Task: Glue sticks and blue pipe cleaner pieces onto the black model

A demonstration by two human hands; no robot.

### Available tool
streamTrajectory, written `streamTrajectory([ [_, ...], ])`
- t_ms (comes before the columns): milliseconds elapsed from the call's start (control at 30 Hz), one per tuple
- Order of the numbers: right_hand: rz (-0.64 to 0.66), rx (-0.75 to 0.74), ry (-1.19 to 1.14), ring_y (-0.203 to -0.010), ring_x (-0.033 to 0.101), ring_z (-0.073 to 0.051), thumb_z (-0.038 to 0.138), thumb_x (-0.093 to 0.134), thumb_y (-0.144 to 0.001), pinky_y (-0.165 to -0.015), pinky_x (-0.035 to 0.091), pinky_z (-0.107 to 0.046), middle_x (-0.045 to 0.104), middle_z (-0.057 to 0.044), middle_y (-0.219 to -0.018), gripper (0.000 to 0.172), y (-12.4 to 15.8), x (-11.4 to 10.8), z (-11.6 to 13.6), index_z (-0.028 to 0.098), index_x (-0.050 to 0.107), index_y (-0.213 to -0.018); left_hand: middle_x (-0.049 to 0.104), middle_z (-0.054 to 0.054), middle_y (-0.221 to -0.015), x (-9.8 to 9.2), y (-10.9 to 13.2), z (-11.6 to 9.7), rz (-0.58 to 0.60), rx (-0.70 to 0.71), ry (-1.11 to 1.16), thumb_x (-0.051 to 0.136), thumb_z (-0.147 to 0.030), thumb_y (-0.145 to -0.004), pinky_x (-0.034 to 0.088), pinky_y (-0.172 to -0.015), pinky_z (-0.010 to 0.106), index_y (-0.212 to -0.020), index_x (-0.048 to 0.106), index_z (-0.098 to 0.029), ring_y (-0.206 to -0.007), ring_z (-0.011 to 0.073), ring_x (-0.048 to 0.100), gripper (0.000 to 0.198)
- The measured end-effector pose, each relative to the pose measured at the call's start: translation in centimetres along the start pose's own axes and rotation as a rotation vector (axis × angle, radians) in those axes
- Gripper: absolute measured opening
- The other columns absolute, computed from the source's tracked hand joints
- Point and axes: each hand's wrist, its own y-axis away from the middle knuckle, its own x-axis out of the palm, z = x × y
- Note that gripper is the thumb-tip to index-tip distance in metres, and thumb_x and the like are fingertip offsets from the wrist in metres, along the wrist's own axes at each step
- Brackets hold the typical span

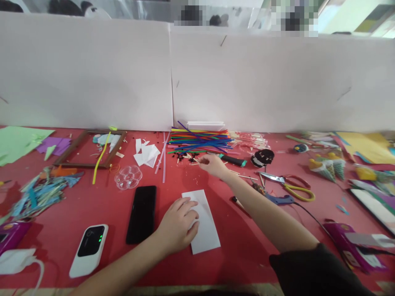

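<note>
My left hand [179, 225] lies with its fingers apart on a white sheet of paper [206, 234] near the table's front edge. My right hand [212, 165] reaches forward over the table, its fingers drawn together; whatever may be between the fingertips is too small to make out. Small black bits [191, 158] and loose pale sticks lie by those fingertips. Just behind them is a pile of coloured pipe cleaners [200, 139]. To the right of this hand are a dark-handled tool with green ends [233, 160] and a round black-and-white object [262, 158].
A black phone [141, 214] and a white device with green lights [89, 250] are at left. Farther back are a brown frame [84, 166], clear palette [128, 177] and paper scraps [148, 155]. At right are scissors [298, 190] and a corded blue tool [280, 200]. White boards [92, 74] stand behind.
</note>
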Motion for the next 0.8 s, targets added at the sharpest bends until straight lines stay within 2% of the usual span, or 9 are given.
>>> streamTrajectory([
  [67,0.075,0.035,0.000,-0.061,0.061,-0.011,0.021,0.069,-0.078,-0.059,0.051,-0.023,0.068,0.001,-0.069,0.008,0.0,-0.1,0.4,0.018,0.063,-0.075,0.068,0.014,-0.131,0.1,-0.1,0.2,0.011,-0.004,-0.001,0.052,-0.026,-0.095,0.047,-0.110,0.051,-0.099,0.069,-0.018,-0.125,0.0316,0.059,0.019],
  [200,0.348,0.104,-0.030,-0.053,0.063,-0.013,0.019,0.072,-0.070,-0.054,0.053,-0.023,0.068,-0.001,-0.057,0.012,0.6,0.5,1.0,0.018,0.063,-0.063,0.068,0.013,-0.129,0.3,-0.1,0.3,0.025,-0.006,-0.012,0.053,-0.027,-0.095,0.048,-0.109,0.050,-0.101,0.069,-0.018,-0.123,0.0309,0.059,0.019],
  [267,0.403,0.096,-0.059,-0.055,0.065,-0.013,0.021,0.074,-0.070,-0.056,0.055,-0.024,0.069,-0.002,-0.058,0.015,0.5,1.4,1.3,0.017,0.063,-0.061,0.068,0.013,-0.129,0.2,-0.4,0.3,0.042,0.000,-0.023,0.053,-0.027,-0.095,0.048,-0.109,0.049,-0.101,0.069,-0.018,-0.123,0.0311,0.059,0.019],
  [333,0.359,0.053,-0.108,-0.060,0.067,-0.013,0.029,0.070,-0.078,-0.061,0.056,-0.024,0.072,-0.003,-0.066,0.018,-0.1,2.4,1.7,0.017,0.063,-0.066,0.067,0.013,-0.133,-0.1,-1.0,0.5,0.080,0.012,-0.036,0.054,-0.028,-0.095,0.047,-0.110,0.050,-0.104,0.069,-0.018,-0.127,0.0323,0.058,0.020],
  [433,0.191,-0.049,-0.184,-0.066,0.065,-0.011,0.042,0.059,-0.088,-0.068,0.054,-0.024,0.072,-0.001,-0.076,0.025,-1.8,2.6,2.4,0.019,0.063,-0.080,0.061,0.015,-0.142,-0.9,-2.4,1.4,0.161,-0.006,-0.054,0.054,-0.033,-0.097,0.044,-0.111,0.053,-0.118,0.067,-0.016,-0.136,0.0350,0.052,0.030],
  [500,0.085,-0.110,-0.206,-0.063,0.060,-0.010,0.048,0.059,-0.088,-0.067,0.052,-0.024,0.067,0.002,-0.071,0.029,-2.8,1.7,2.7,0.019,0.063,-0.084,0.057,0.017,-0.148,-1.6,-3.3,2.4,0.217,-0.062,-0.041,0.052,-0.039,-0.099,0.041,-0.112,0.057,-0.130,0.062,-0.015,-0.141,0.0370,0.047,0.041],
  [567,0.015,-0.157,-0.204,-0.060,0.057,-0.010,0.051,0.064,-0.083,-0.064,0.050,-0.023,0.063,0.003,-0.067,0.032,-3.3,0.2,2.7,0.019,0.064,-0.084,0.054,0.018,-0.151,-2.0,-4.2,3.5,0.231,-0.057,-0.031,0.049,-0.043,-0.101,0.039,-0.113,0.058,-0.135,0.059,-0.015,-0.144,0.0375,0.043,0.046],
  [700,-0.023,-0.199,-0.170,-0.060,0.057,-0.011,0.047,0.073,-0.076,-0.061,0.048,-0.024,0.068,0.001,-0.071,0.037,-3.3,-2.5,2.0,0.017,0.068,-0.096,0.054,0.011,-0.152,-2.1,-6.0,5.1,0.226,-0.013,0.009,0.050,-0.048,-0.099,0.038,-0.114,0.057,-0.138,0.059,-0.024,-0.145,0.0341,0.043,0.046],
  [800,0.018,-0.220,-0.117,-0.062,0.061,-0.012,0.045,0.068,-0.081,-0.062,0.051,-0.026,0.073,-0.003,-0.077,0.037,-2.6,-2.7,1.6,0.015,0.071,-0.104,0.060,0.011,-0.145,-1.7,-7.5,5.4,0.128,-0.051,0.033,0.053,-0.053,-0.097,0.041,-0.113,0.052,-0.133,0.060,-0.024,-0.139,0.0321,0.051,0.047],
])
